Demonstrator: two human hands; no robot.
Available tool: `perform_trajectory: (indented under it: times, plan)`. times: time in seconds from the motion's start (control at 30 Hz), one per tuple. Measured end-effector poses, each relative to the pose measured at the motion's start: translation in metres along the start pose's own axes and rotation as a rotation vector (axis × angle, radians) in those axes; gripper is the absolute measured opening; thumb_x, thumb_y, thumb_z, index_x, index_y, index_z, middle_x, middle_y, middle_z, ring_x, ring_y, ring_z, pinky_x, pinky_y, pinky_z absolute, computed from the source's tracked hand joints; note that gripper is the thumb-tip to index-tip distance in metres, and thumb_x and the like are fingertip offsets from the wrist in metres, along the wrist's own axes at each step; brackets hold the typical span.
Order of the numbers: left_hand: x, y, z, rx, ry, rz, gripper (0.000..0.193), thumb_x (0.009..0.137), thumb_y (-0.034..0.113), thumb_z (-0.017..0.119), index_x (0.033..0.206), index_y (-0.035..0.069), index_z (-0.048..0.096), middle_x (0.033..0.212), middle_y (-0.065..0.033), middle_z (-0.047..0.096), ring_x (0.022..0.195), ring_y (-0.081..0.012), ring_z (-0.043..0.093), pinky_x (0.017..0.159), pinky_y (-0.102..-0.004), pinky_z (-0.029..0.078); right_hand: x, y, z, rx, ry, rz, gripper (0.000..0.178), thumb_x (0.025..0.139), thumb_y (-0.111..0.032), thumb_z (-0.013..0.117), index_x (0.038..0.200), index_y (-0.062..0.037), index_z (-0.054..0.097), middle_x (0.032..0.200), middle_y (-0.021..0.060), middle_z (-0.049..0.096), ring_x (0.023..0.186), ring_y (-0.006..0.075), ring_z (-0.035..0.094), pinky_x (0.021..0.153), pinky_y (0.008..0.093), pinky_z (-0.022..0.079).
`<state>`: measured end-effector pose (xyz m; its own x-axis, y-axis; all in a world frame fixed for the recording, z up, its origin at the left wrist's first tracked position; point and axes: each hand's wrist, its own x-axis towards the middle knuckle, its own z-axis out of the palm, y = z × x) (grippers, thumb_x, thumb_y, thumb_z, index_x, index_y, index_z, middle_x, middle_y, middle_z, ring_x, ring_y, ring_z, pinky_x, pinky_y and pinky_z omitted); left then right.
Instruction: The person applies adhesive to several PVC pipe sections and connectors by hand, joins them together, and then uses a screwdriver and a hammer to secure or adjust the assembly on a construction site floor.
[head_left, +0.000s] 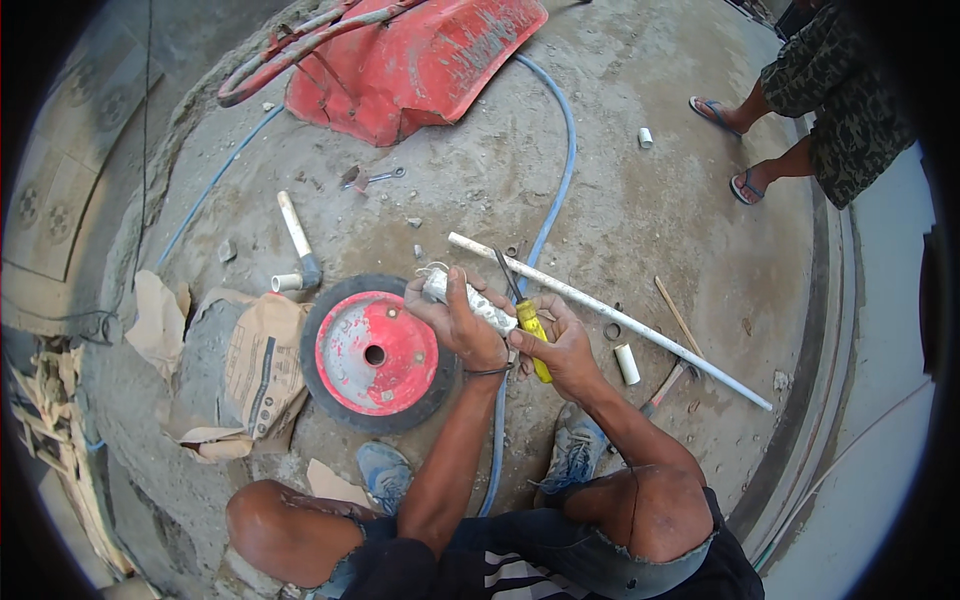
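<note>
My left hand [462, 325] is closed around a white, rough-surfaced cylinder [488, 312] that looks like a short piece of pipe. A thin pale strand curls off its far end. In my right hand [562, 350] is a screwdriver [528, 322] with a yellow handle, its dark shaft pointing up and away. Both hands are close together, the handle right beside the cylinder's near end. Just left of them lies a wheel [335, 378] with a black tire and a worn red and grey rim. My fingers hide part of the cylinder.
A red wheelbarrow [420, 75] lies tipped over at the far side. A blue hose [571, 130] and a long white pipe [650, 333] cross the ground. A hammer [665, 388], wrench [385, 176] and torn paper sack [262, 365] lie around. Another person's legs [780, 165] stand far right.
</note>
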<state>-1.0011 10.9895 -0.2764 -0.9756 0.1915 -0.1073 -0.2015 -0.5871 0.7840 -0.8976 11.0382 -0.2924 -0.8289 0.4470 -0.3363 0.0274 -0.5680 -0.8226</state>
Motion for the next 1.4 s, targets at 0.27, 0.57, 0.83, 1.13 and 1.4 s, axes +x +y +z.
perform_trajectory:
  times: [0.27,0.57,0.83,1.13,1.4]
  plan:
    - [0.007,-0.004,-0.008,-0.03,0.038,-0.144,0.033,0.089,0.016,0.053,0.11,0.009,0.029,0.072,-0.0089,0.049,0.046,-0.0149,0.05,0.035,-0.0294,0.044,0.001,0.002,-0.003,0.017,0.019,-0.073,0.05,0.075,-0.005,0.075,0.11,-0.0057,0.04,0.082,0.0079,0.06,0.059,0.0113,0.057,0.046,0.0225,0.044]
    - [0.101,-0.005,-0.1,-0.345,0.24,-0.324,0.015,0.09,0.014,0.049,0.089,0.002,0.039,0.066,-0.0073,0.047,0.047,-0.0159,0.046,0.043,-0.0293,0.044,-0.041,-0.015,-0.02,0.057,-0.074,0.07,0.059,0.067,0.002,0.077,0.113,-0.0041,0.041,0.079,0.0061,0.06,0.057,0.0117,0.055,0.044,0.0231,0.041]
    - [0.075,-0.07,-0.115,-0.908,0.249,-0.976,0.023,0.091,0.012,0.044,0.099,-0.01,0.04,0.087,-0.0199,0.05,0.064,-0.0226,0.055,0.059,-0.0287,0.054,-0.075,-0.012,-0.068,-0.814,0.034,0.248,0.037,0.074,-0.018,0.077,0.099,-0.0043,0.054,0.082,0.0058,0.058,0.077,0.0123,0.058,0.068,0.0265,0.047]
    - [0.049,-0.067,-0.086,-0.929,0.148,-1.051,0.022,0.092,0.011,0.047,0.097,-0.009,0.04,0.078,-0.0121,0.046,0.064,-0.0191,0.052,0.057,-0.0277,0.05,-0.074,-0.073,-0.011,-1.196,0.09,-0.656,0.025,0.077,-0.011,0.069,0.1,-0.0036,0.061,0.083,0.0099,0.063,0.066,0.028,0.064,0.06,0.0325,0.051]
    - [0.026,-0.06,-0.059,-0.639,0.062,-0.787,0.03,0.096,0.028,0.042,0.096,-0.002,0.045,0.072,-0.0073,0.046,0.057,-0.0157,0.047,0.05,-0.0257,0.041,-0.051,-0.046,-0.002,-1.417,0.061,-0.685,0.026,0.075,-0.01,0.068,0.1,-0.0036,0.062,0.07,0.0127,0.054,0.06,0.0305,0.06,0.05,0.038,0.048]
